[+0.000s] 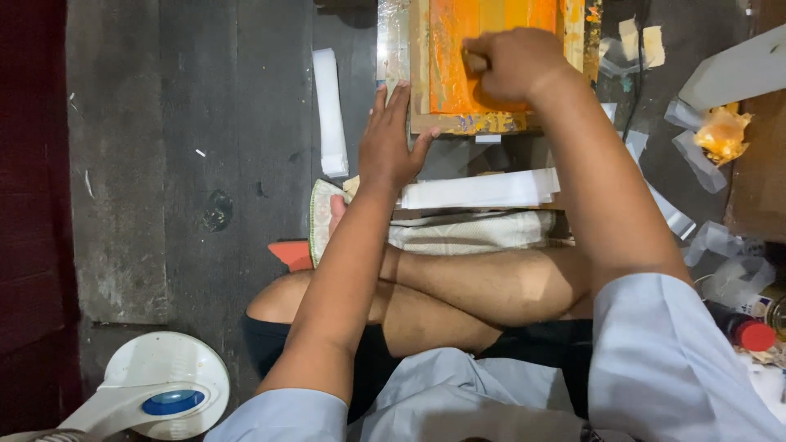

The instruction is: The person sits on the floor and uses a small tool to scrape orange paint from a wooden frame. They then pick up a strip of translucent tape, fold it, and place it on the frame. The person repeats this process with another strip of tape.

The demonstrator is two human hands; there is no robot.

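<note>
I sit cross-legged on a dark floor. A wooden printing frame (422, 82) with an orange-inked screen (455, 49) lies in front of me. My left hand (391, 139) rests flat, fingers apart, on the frame's near left corner. My right hand (514, 64) is clenched around a squeegee handle (474, 62) pressed on the orange screen; most of the tool is hidden under the fist.
A stack of white paper strips (479, 190) lies on a folded cloth (458, 233) by my legs. A long white strip (330, 110) lies left of the frame. A white fan base (164, 385) stands at lower left. Crumpled tape, an orange-stained rag (722, 135) and a red-capped bottle (749, 331) sit at right.
</note>
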